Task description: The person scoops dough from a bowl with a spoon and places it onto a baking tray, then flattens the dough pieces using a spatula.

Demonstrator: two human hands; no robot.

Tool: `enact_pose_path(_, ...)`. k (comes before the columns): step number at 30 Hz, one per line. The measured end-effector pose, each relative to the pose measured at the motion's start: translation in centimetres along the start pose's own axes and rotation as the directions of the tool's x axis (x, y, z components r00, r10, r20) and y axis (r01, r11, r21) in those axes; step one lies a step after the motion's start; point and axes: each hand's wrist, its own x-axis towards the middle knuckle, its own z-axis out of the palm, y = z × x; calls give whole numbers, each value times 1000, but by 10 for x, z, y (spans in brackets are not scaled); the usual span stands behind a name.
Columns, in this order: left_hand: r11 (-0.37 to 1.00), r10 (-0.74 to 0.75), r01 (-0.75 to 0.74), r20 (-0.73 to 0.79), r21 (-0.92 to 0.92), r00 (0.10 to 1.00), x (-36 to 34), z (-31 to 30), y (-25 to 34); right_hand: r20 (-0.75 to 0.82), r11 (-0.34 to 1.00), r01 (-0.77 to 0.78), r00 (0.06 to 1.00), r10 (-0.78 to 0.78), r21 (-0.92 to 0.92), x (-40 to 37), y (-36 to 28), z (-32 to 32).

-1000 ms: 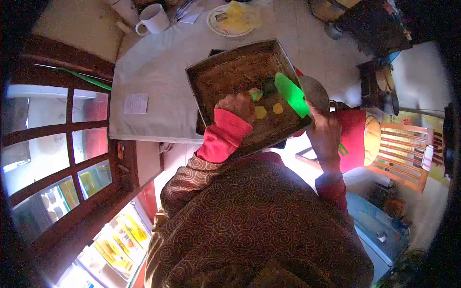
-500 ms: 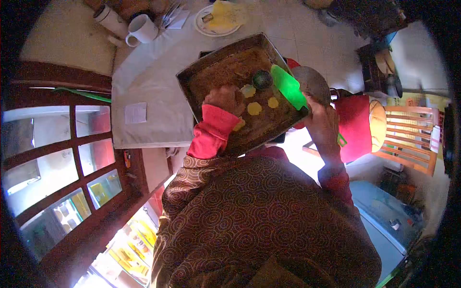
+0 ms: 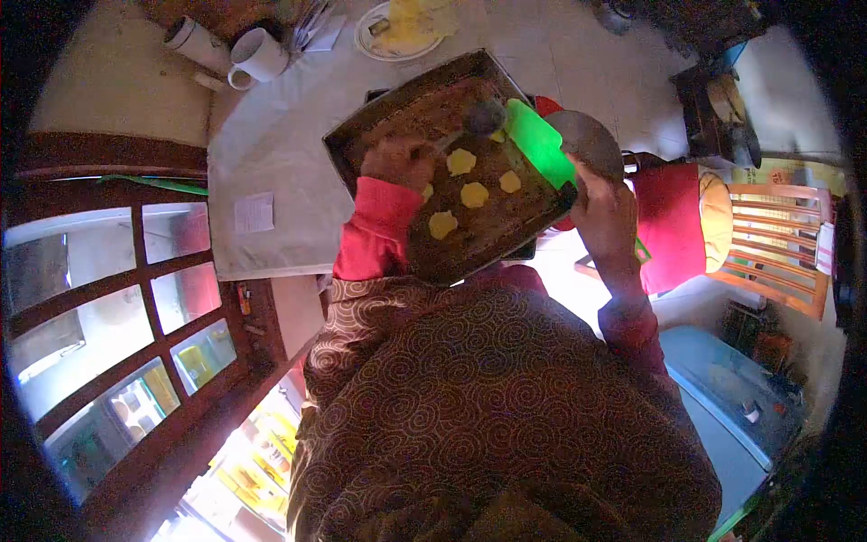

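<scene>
A dark rectangular baking tray is tilted in front of me, with several flat yellow pieces with wavy edges, like a yellow cut-out piece, on its brown surface. My left hand is closed over the tray around the thin handle of a utensil with a dark round head; motion blurs it. At the tray's right corner, my right hand is closed on a bright green spatula, whose flat blade lies over the tray's right wall. Whether these fingers also grip the tray is hidden.
On the covered table are a white mug, a flask, a plate with something yellow, and a paper. A round grey-brown object sits beyond my right hand. A wooden chair stands right, above a blue container.
My left hand and the round-headed utensil have moved up and left, uncovering more yellow pieces. The tray and green spatula have shifted slightly the same way.
</scene>
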Motion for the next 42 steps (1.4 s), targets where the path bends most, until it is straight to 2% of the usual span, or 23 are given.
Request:
enact_pose_path(3,956,15,-6,-31,294,999,-10,-12,-7,-27,998,-36,999,35,-44,0,2,5)
enact_pose_path(6,981,20,24,-220,191,975,-14,-23,-7,43,986,-149,987,153,-75,7,-7,-5)
enact_pose_path(8,975,-68,96,-141,202,988,-20,-34,2,112,972,-209,969,220,-103,10,-11,-9)
enact_pose_path(9,969,-113,133,-103,209,988,-24,-38,6,70,985,-148,985,155,-89,9,-9,-6)
enact_pose_path(11,965,-88,128,-176,229,980,-39,-31,-3,-12,998,-18,1000,18,-67,4,0,0)
enact_pose_path(12,962,-78,129,-213,239,974,-45,-29,-4,57,998,-44,998,41,42,4,2,-3)
enact_pose_path(14,957,30,31,-206,287,978,-53,-30,-5,201,962,-117,977,67,248,5,2,-8)
enact_pose_path(15,950,86,-19,-200,312,976,-54,-31,-5,201,963,-88,979,36,253,6,3,-7)
enact_pose_path(18,992,-56,81,-234,100,971,-57,-31,-5,197,973,-39,980,-7,228,8,5,-2)
enact_pose_path(21,988,-102,128,-242,92,965,-58,-34,-1,190,995,-44,981,26,91,14,-4,2)
enact_pose_path(24,989,-75,104,-255,101,964,-62,-30,-8,292,995,-80,955,58,63,13,-5,8)
enact_pose_path(27,962,-132,194,-292,193,947,-62,-28,-6,278,993,-73,960,45,89,7,-5,-2)
enact_pose_path(30,964,-223,248,-217,98,950,-61,-31,-7,284,979,-99,958,45,178,4,1,-8)
enact_pose_path(33,983,-134,163,-279,83,951,-62,-29,-10,281,963,-150,956,84,225,5,0,-5)
enact_pose_path(36,983,-5,57,-288,173,958,-63,-23,-22,271,991,-68,962,35,114,2,-2,3)
enact_pose_path(39,973,-161,197,-263,117,951,-60,-26,-15,309,989,-90,950,49,119,-4,4,-2)
enact_pose_path(42,980,2,58,-303,188,953,-63,-29,-12,330,982,-144,939,96,126,-3,2,-4)
